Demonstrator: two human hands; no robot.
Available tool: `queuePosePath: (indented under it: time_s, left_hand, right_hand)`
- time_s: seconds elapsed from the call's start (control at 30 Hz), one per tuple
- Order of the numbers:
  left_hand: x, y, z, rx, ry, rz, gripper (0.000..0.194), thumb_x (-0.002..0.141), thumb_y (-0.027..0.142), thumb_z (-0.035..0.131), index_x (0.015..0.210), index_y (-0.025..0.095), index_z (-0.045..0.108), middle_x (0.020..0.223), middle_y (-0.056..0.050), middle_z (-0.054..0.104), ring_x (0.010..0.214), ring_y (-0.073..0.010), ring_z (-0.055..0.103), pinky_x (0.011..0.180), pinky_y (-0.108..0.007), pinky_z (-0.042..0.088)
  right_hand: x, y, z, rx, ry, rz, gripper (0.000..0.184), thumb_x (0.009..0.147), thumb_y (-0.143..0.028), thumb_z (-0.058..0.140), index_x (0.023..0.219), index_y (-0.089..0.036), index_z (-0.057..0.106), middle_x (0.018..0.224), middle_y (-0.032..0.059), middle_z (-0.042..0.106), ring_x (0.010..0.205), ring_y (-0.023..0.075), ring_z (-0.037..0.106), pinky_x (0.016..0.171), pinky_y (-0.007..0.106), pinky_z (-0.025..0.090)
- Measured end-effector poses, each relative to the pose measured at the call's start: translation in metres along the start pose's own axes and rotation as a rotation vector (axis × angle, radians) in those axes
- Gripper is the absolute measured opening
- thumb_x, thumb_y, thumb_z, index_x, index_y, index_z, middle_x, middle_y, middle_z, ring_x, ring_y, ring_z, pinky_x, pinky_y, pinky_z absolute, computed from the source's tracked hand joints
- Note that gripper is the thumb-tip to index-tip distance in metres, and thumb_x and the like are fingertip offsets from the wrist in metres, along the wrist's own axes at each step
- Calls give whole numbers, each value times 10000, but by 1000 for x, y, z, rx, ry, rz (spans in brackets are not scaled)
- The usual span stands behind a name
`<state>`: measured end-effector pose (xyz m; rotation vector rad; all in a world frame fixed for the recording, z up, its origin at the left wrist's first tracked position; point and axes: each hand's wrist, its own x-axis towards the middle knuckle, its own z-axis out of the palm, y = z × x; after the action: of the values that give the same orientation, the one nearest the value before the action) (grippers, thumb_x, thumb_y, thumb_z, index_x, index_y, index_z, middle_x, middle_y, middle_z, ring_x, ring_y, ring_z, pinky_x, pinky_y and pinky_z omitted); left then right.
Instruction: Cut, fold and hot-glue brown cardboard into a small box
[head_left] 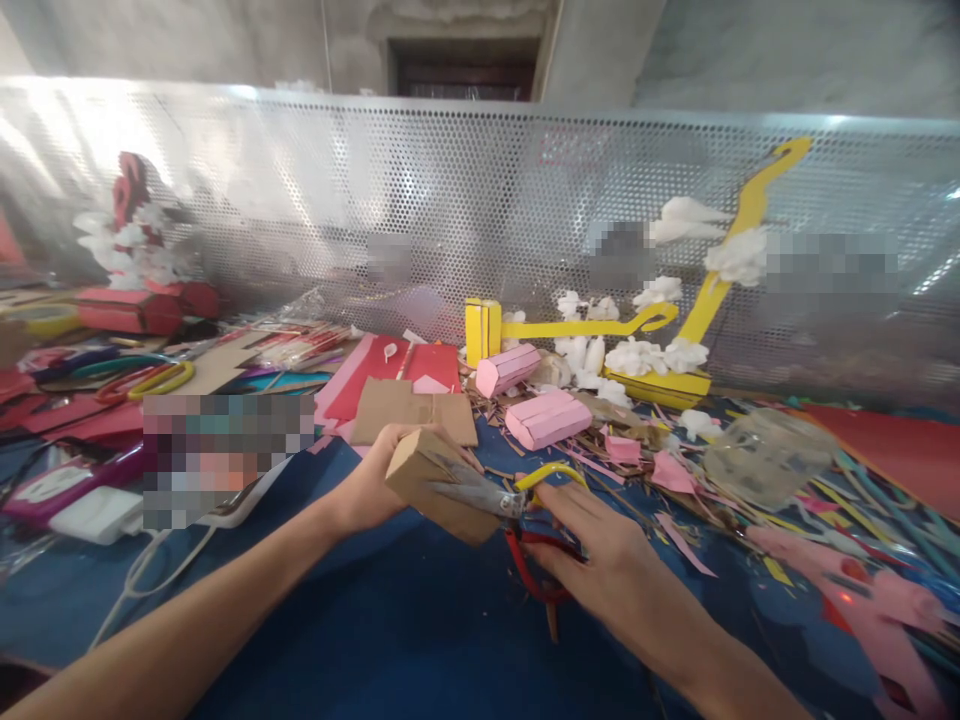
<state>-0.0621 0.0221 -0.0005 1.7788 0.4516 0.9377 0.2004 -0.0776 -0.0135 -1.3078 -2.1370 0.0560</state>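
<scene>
My left hand (375,475) grips a small brown cardboard box (450,505) from behind and holds it up over the blue table (337,640). In my right hand (600,540) is a pair of scissors (491,500) with one yellow and one red handle loop. Its blades point left and lie across the near face of the box; whether they cut into it I cannot tell. Just beyond my hands are a flat piece of brown cardboard (405,410) and two pink paper-covered blocks, one (547,418) nearer than the other (508,370).
A perforated metal panel (450,200) rises behind the table. Yellow shapes with white puffs (660,385) lean there. Paper scraps litter the right, beside a pink glue gun (847,590). Leftward are a phone-like device (232,460), a white cable (135,570), other scissors (161,380) and red blocks (131,310).
</scene>
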Motion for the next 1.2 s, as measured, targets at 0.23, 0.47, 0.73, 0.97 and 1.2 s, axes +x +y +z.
queuePosePath:
  time_s: [0.23,0.47,0.73,0.97,1.2]
  left_hand:
    - [-1,1,4,22,73,8,280,716,151,794,995,128,790,994,-112,828,881,-246,778,784,-318,615]
    - [0,-3,1,85,98,7,223,768,205,796,976,123,797,1004,-120,820,917,-255,767,821,-333,615]
    - [0,-6,-1,29,95,-30,240,776,254,815,988,153,766,973,-88,815,863,-234,767,801,-339,627]
    - [5,-15,-4,-36,137,70,220,780,263,842,960,170,754,993,-87,800,948,-243,759,863,-357,607]
    - [5,-32,-7,-287,106,81,269,819,290,842,1049,193,740,1104,-87,781,1089,-280,745,950,-415,588]
  right_hand:
    - [4,-3,-6,-12,-17,-6,225,875,-79,664,1059,-206,689,945,54,761,875,225,760,779,344,648]
    - [4,-10,-9,34,-44,56,133,895,-113,613,929,-240,636,873,21,746,781,201,733,695,289,587]
    - [4,-3,-9,268,-96,242,199,1013,-353,555,880,-218,615,752,-12,671,657,152,608,604,235,488]
    - [5,6,-4,447,27,337,225,911,-405,688,977,-222,576,852,-4,601,711,158,581,682,266,547]
    - [-2,0,-13,359,-183,295,382,962,-449,614,1234,-242,443,948,1,525,835,188,566,773,315,555]
